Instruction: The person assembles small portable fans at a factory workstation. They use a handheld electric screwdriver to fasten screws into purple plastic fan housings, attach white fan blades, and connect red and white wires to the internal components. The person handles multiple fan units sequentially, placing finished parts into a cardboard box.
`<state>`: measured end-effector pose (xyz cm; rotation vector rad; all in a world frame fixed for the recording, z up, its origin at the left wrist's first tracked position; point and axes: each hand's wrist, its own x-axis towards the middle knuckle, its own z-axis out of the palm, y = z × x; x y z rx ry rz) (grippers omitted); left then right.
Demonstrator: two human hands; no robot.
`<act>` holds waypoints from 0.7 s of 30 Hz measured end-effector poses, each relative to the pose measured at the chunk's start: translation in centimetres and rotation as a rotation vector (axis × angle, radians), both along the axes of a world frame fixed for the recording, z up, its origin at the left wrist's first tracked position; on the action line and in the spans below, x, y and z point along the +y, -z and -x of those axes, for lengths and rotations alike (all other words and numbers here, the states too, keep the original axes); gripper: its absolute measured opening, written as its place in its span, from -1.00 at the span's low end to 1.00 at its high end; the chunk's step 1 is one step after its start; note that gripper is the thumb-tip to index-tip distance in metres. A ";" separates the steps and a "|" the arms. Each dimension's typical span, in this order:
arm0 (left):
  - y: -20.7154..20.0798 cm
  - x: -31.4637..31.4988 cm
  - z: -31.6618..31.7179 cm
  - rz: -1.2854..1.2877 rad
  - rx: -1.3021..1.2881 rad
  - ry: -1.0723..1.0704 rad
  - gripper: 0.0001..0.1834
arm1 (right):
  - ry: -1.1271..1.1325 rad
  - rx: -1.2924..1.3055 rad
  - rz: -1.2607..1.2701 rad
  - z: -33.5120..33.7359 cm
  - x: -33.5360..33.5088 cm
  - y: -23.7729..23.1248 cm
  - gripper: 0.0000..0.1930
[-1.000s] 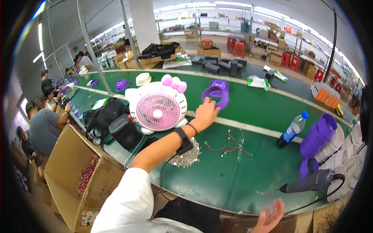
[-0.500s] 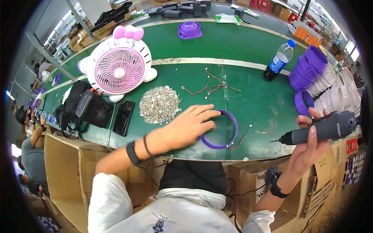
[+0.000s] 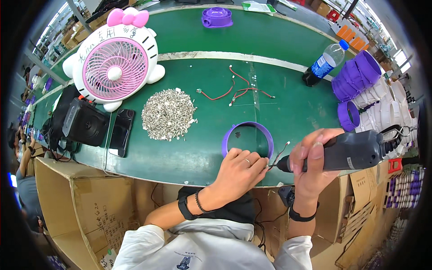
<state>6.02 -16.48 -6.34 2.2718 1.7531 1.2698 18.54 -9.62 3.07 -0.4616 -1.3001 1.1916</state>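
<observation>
While the left hand [image 3: 238,175] pinches the purple ring [image 3: 270,141] on the counter [image 3: 306,112] with bunched fingers, the right hand [image 3: 310,168] grips an electric screwdriver [image 3: 353,150]; screwing seems underway, probably calling next for steady pressure.

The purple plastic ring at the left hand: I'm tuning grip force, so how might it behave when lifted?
The purple plastic ring looks light and perhaps slightly flexible, being a thin-walled open hoop. Stood on edge, its round outline could let it roll.
</observation>
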 end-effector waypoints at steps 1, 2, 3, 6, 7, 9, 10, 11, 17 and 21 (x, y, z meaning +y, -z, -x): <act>0.0 0.0 0.0 -0.002 -0.005 0.001 -0.75 | 0.005 -0.002 0.011 0.1 0.0 0.1 -0.67; 0.0 0.0 0.0 -0.003 -0.011 0.002 -0.74 | 0.000 0.000 0.014 0.2 -0.1 0.1 -0.67; 0.0 0.0 0.0 -0.003 -0.015 0.005 -0.74 | -0.003 0.003 0.018 0.3 -0.2 0.0 -0.66; 0.0 0.0 0.0 -0.002 -0.009 0.003 -0.74 | 0.014 -0.002 0.006 0.5 -0.2 0.2 -0.67; 0.0 0.0 0.0 0.002 -0.005 0.002 -0.74 | 0.024 -0.006 -0.002 0.5 -0.2 0.3 -0.67; -0.1 0.0 0.0 0.009 0.004 -0.002 -0.74 | 0.029 -0.009 -0.016 0.5 -0.2 0.4 -0.67; -0.1 0.0 0.0 0.007 0.000 -0.003 -0.73 | 0.031 -0.011 -0.024 0.5 -0.2 0.4 -0.67; 0.0 -0.1 0.0 0.005 -0.004 -0.005 -0.73 | 0.026 -0.008 -0.019 0.5 -0.3 0.4 -0.68; 0.0 0.0 -0.1 0.018 0.000 -0.002 -0.72 | 0.019 0.006 -0.013 0.3 -0.4 0.4 -0.67; 0.1 0.0 -0.1 0.017 -0.009 -0.004 -0.73 | 0.024 0.010 -0.028 0.2 -0.5 0.5 -0.66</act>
